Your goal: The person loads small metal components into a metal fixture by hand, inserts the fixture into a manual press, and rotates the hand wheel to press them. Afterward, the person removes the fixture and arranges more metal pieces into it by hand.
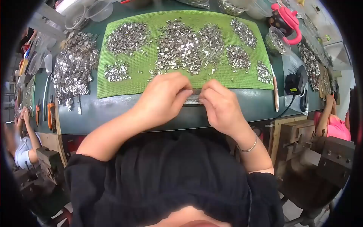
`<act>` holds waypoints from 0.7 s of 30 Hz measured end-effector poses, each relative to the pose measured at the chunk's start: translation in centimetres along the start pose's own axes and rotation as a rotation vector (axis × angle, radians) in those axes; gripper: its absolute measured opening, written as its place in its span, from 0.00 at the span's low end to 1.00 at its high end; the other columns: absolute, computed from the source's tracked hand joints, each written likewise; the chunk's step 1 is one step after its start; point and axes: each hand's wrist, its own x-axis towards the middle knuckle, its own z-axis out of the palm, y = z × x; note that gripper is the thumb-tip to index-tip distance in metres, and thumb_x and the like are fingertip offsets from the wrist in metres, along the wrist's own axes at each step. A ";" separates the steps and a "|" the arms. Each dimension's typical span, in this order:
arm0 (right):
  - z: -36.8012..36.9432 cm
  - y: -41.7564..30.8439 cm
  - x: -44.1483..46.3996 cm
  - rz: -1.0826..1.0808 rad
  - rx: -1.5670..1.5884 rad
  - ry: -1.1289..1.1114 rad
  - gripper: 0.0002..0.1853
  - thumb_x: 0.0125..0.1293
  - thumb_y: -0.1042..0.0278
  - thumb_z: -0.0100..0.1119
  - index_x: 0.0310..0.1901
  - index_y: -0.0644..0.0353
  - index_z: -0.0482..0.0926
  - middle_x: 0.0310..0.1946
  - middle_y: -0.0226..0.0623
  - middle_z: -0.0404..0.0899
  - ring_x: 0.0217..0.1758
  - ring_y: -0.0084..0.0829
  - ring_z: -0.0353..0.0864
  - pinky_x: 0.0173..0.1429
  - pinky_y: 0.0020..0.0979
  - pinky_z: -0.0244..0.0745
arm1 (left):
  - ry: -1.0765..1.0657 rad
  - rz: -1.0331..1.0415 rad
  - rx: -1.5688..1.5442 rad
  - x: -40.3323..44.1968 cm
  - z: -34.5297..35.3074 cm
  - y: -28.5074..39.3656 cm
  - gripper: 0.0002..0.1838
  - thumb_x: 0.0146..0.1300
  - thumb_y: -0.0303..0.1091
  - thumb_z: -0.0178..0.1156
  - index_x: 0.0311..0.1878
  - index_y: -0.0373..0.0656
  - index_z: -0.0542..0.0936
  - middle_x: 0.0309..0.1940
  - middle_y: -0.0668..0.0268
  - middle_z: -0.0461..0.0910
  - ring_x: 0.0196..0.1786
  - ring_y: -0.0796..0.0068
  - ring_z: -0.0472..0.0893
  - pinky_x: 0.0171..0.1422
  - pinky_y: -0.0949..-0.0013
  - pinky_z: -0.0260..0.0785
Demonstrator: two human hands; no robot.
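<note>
My left hand and my right hand are close together at the front edge of a green textured mat. Between them lies a narrow metal strip, with the fingertips of both hands pinched at its two ends. What exactly the fingertips hold on it is too small to tell. Beyond the hands, the mat carries several heaps of small metal pieces; the largest heap is in the middle, with a heap of thin pins to its left.
A big pile of linked metal pieces is left of the mat. Orange-handled pliers lie at the far left, a knife-like tool and a black adapter at the right. Co-workers sit at both sides, one in pink.
</note>
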 end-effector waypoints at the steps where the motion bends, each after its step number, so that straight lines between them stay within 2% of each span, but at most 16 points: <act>1: 0.1 0.0 0.0 -0.001 -0.002 0.001 0.05 0.55 0.82 0.61 0.30 0.64 0.74 0.33 0.43 0.73 0.34 0.47 0.78 0.37 0.43 0.75 | 0.012 -0.028 -0.054 -0.3 0.2 0.0 0.02 0.63 0.23 0.62 0.37 0.35 0.79 0.32 0.57 0.80 0.37 0.53 0.81 0.41 0.57 0.71; 6: 0.2 -0.3 -0.7 -0.189 -0.390 -0.036 0.05 0.51 0.74 0.60 0.30 0.62 0.74 0.34 0.38 0.74 0.37 0.38 0.78 0.36 0.36 0.76 | 0.044 -0.035 -0.124 -0.5 0.8 0.0 0.02 0.62 0.22 0.63 0.37 0.34 0.80 0.34 0.56 0.82 0.37 0.54 0.82 0.41 0.60 0.74; 10: 0.9 -0.2 -1.4 -0.247 -0.436 0.067 0.07 0.51 0.72 0.59 0.33 0.63 0.77 0.37 0.37 0.77 0.37 0.35 0.77 0.36 0.33 0.75 | 0.043 0.013 -0.048 -0.5 1.3 -0.3 0.02 0.62 0.22 0.63 0.37 0.34 0.80 0.35 0.56 0.83 0.37 0.54 0.83 0.42 0.60 0.75; 12: 0.8 -0.3 -1.6 -0.227 -0.462 0.036 0.12 0.53 0.71 0.61 0.40 0.66 0.81 0.45 0.39 0.80 0.37 0.35 0.77 0.40 0.33 0.76 | 0.034 0.007 -0.038 -0.5 1.4 -0.2 0.02 0.62 0.22 0.63 0.37 0.34 0.80 0.35 0.56 0.83 0.38 0.54 0.83 0.42 0.60 0.75; 13: 0.8 -0.2 -1.8 -0.224 -0.461 0.040 0.12 0.53 0.71 0.61 0.40 0.66 0.81 0.45 0.39 0.80 0.37 0.35 0.77 0.40 0.33 0.76 | 0.026 0.011 -0.045 -0.5 1.4 0.0 0.02 0.61 0.22 0.63 0.37 0.34 0.80 0.35 0.57 0.83 0.38 0.54 0.83 0.43 0.60 0.75; 15: 0.5 0.1 -2.6 -0.255 -0.468 0.019 0.19 0.54 0.70 0.65 0.49 0.68 0.82 0.53 0.43 0.81 0.38 0.36 0.78 0.45 0.37 0.75 | 0.015 0.015 -0.051 -0.6 1.4 0.0 0.03 0.61 0.22 0.64 0.37 0.35 0.80 0.35 0.57 0.83 0.39 0.54 0.83 0.43 0.59 0.74; 16: 0.3 -0.1 -3.0 -0.253 -0.468 0.020 0.19 0.54 0.70 0.65 0.49 0.68 0.82 0.53 0.43 0.81 0.38 0.36 0.78 0.45 0.37 0.75 | 0.019 0.035 -0.007 -0.6 1.6 0.0 0.03 0.61 0.22 0.64 0.37 0.36 0.80 0.36 0.58 0.83 0.39 0.54 0.83 0.44 0.59 0.74; 18: -0.1 -0.4 -3.5 -0.133 -0.365 -0.058 0.25 0.56 0.70 0.69 0.56 0.68 0.79 0.57 0.46 0.80 0.43 0.41 0.79 0.54 0.41 0.74 | 0.019 0.061 0.035 -0.6 1.8 -0.1 0.03 0.60 0.23 0.64 0.37 0.37 0.80 0.37 0.58 0.83 0.40 0.55 0.82 0.45 0.59 0.73; 19: -0.3 -0.2 -3.7 -0.127 -0.365 -0.054 0.25 0.56 0.70 0.69 0.56 0.68 0.79 0.57 0.46 0.80 0.43 0.41 0.79 0.54 0.41 0.74 | 0.021 0.084 0.099 -0.6 1.8 0.0 0.04 0.60 0.23 0.65 0.37 0.38 0.80 0.38 0.60 0.83 0.40 0.56 0.82 0.46 0.59 0.72; 21: -0.6 0.6 -4.0 0.008 -0.032 0.076 0.27 0.57 0.73 0.69 0.59 0.68 0.77 0.58 0.49 0.79 0.49 0.46 0.79 0.61 0.44 0.72 | 0.011 0.116 0.167 -0.7 1.9 0.1 0.05 0.59 0.24 0.65 0.38 0.39 0.80 0.39 0.61 0.83 0.40 0.58 0.82 0.47 0.60 0.71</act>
